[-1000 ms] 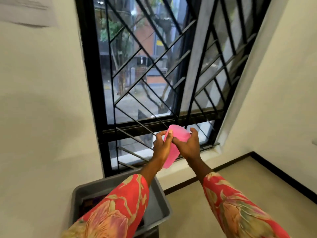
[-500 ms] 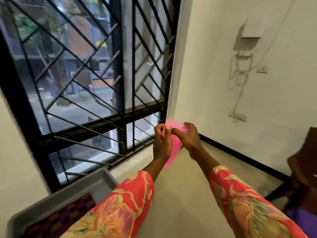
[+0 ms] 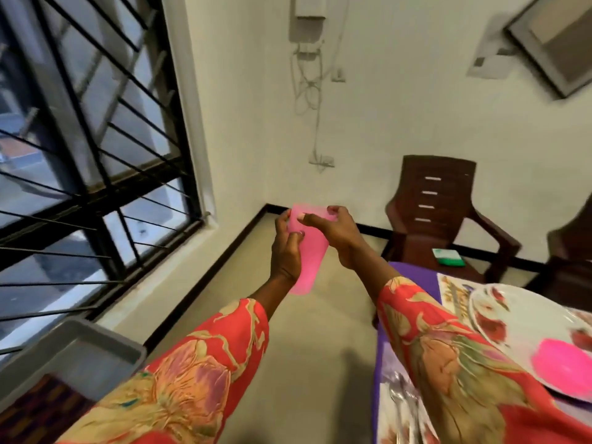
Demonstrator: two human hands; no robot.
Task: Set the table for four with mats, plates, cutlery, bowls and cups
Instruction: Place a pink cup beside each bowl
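Observation:
A tall pink plastic cup (image 3: pixel 310 261) is held in the air in front of me, over the floor. My left hand (image 3: pixel 286 251) grips its side and my right hand (image 3: pixel 333 233) pinches its rim. At the lower right stands the table with a purple cloth (image 3: pixel 413 274). On the cloth lies a floral mat (image 3: pixel 453 293) bearing a white flowered plate (image 3: pixel 525 328) with a pink bowl (image 3: pixel 563 363) in it. Cutlery (image 3: pixel 402 402) lies on the mat near the table's left edge, blurred.
A grey tub (image 3: pixel 83 350) sits at the lower left under the barred window (image 3: pixel 89 139). A brown plastic chair (image 3: pixel 439 206) with a green packet (image 3: pixel 448 257) on its seat stands by the far wall. Another chair (image 3: pixel 573 251) is at the right edge.
The view has swung right from the window to the table corner. Both hands still hold the pink cup, carried along with the turn; the tub has slid to the lower left.

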